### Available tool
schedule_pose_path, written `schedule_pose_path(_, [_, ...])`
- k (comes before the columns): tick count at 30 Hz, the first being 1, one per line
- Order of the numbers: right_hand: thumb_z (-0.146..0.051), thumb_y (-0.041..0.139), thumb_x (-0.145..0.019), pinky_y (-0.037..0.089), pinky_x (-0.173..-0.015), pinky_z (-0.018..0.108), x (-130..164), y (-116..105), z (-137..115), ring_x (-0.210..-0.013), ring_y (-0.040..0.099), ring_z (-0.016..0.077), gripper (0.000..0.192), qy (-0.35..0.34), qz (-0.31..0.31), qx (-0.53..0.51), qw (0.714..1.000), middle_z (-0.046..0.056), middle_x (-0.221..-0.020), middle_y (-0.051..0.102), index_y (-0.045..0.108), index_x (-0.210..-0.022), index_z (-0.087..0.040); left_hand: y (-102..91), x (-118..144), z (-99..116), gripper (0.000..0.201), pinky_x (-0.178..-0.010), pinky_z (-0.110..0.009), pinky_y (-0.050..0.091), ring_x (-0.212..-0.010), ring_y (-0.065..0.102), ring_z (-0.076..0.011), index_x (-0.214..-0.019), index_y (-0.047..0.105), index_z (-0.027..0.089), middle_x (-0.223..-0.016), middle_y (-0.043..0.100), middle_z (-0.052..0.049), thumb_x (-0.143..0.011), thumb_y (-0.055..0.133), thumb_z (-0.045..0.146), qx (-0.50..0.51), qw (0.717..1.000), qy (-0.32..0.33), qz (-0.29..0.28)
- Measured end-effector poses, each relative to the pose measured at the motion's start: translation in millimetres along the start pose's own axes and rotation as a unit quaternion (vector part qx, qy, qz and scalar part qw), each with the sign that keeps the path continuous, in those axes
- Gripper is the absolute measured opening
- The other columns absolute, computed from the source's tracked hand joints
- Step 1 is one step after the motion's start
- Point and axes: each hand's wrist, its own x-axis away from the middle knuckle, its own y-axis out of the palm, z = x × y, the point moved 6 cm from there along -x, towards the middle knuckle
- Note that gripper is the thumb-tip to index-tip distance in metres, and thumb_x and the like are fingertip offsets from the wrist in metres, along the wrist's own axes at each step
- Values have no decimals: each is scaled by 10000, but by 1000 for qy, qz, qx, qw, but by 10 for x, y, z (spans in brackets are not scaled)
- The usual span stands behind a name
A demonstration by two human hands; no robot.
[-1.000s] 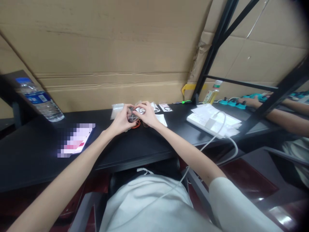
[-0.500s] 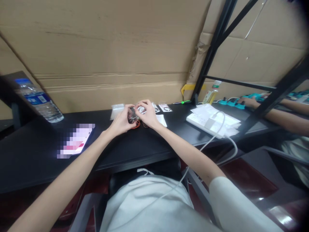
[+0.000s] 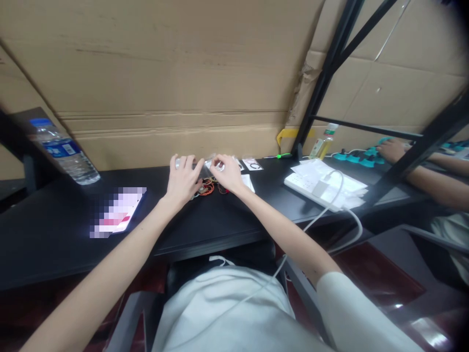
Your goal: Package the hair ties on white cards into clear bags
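My left hand (image 3: 183, 180) is palm down at the back of the black table, its fingers spread. Under its fingertips shows a bit of clear plastic. Just to its right, my right hand (image 3: 229, 175) has thumb and fingers pinched on a clear plastic bag (image 3: 207, 166), which reaches toward my left hand. Whether anything is inside the bag I cannot make out. Below the hands lies a small heap of thin cords (image 3: 208, 187), orange, dark and pale. Small packets (image 3: 252, 165) with dark rings of cord lie beyond my right hand.
A phone (image 3: 126, 215) lies at left, near a water bottle (image 3: 68, 154). To the right are a white power strip (image 3: 293, 183) with papers, a charging cable (image 3: 357, 230) and a bottle of yellow liquid (image 3: 323, 143). Behind the black frame, another person's hand (image 3: 392, 149) is by teal pieces (image 3: 353, 157).
My left hand has opened and moved left, off the thing both hands were around. The cords below now show more. My right hand stays nearly in place, pinching the plastic.
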Motion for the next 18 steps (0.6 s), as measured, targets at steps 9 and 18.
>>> schedule_pose_path(9, [-230, 619, -920, 562, -870, 312, 7, 131, 39, -888, 739, 177, 36, 97, -79, -224, 967, 36, -876, 767, 638, -912, -199, -37, 23, -44, 713, -1289, -701, 63, -1375, 478, -408, -1574, 474, 169, -1436, 557, -190, -865, 546, 177, -19, 999, -13, 25])
schedule_pose_path(18, [-356, 728, -956, 575, -600, 201, 70, 238, 32, -612, 642, 73, 239, 199, -192, -358, 892, 60, -1034, 781, 751, -1121, -183, 59, 21, -74, 615, -1231, -602, 258, -1318, 514, -399, -1530, 482, 87, -1353, 601, -223, -930, 505, 223, -50, 998, -33, 3])
